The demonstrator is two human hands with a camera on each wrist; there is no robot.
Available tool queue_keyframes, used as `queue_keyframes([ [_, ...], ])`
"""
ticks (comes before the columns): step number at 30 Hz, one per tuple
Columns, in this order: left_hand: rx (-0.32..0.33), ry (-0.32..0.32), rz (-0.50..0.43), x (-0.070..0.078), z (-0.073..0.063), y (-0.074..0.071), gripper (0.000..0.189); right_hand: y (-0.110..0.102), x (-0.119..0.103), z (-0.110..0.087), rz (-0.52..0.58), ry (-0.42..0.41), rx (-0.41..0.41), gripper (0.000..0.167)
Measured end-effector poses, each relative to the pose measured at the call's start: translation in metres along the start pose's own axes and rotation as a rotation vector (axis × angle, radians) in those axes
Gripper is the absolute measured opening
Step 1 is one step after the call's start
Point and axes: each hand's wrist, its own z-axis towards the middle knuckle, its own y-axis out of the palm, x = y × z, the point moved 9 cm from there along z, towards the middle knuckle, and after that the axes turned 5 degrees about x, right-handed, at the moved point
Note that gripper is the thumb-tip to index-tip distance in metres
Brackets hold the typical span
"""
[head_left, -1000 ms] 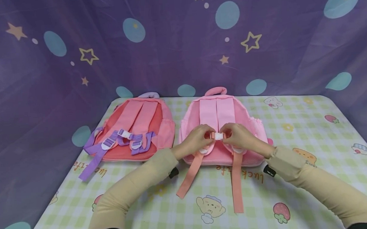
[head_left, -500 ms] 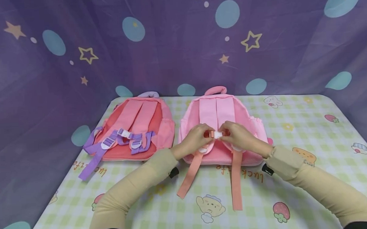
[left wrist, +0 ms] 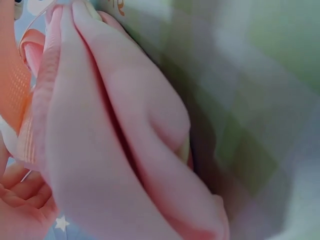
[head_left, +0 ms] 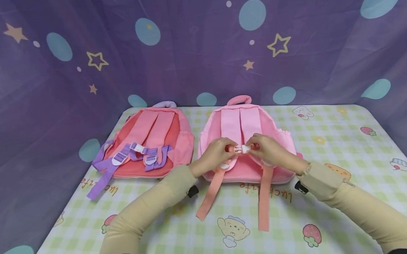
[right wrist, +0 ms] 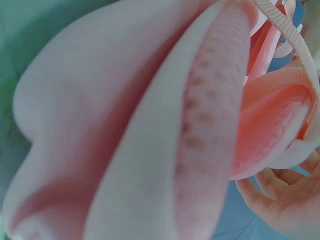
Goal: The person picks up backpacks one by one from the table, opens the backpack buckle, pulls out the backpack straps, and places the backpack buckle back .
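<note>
A pink backpack (head_left: 230, 124) lies with its straps facing up in the head view. Over its middle, my left hand (head_left: 218, 154) pinches the left half of a white chest-strap buckle (head_left: 238, 149), whose prongs show. My right hand (head_left: 269, 151) pinches the right half of the buckle (head_left: 245, 149). The halves are close together, with the prongs partly out; whether they still touch is hard to tell. In the left wrist view the backpack's side (left wrist: 115, 110) hides most of the work, leaving curled fingers (left wrist: 30, 190) visible. The right wrist view likewise shows the pack (right wrist: 125, 100) and some fingers (right wrist: 275, 185).
To the left lies a coral backpack (head_left: 138, 133) with purple straps and a fastened white buckle (head_left: 138, 148). Two loose orange strap ends (head_left: 210, 196) hang from the pink pack onto the checked tablecloth (head_left: 180, 236). A purple curtain (head_left: 194, 60) stands behind.
The buckle looked fully joined a second ago; now its prongs show between the halves. My right hand shifted slightly up, then a little right. The right strap end moved slightly.
</note>
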Motion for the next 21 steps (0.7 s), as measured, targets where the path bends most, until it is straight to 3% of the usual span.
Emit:
queue_keyframes([
  [21, 0.08, -0.045, -0.166, -0.009, -0.006, -0.014, 0.024, -0.018, 0.009, -0.011, 0.038, -0.052, 0.039, 0.016],
])
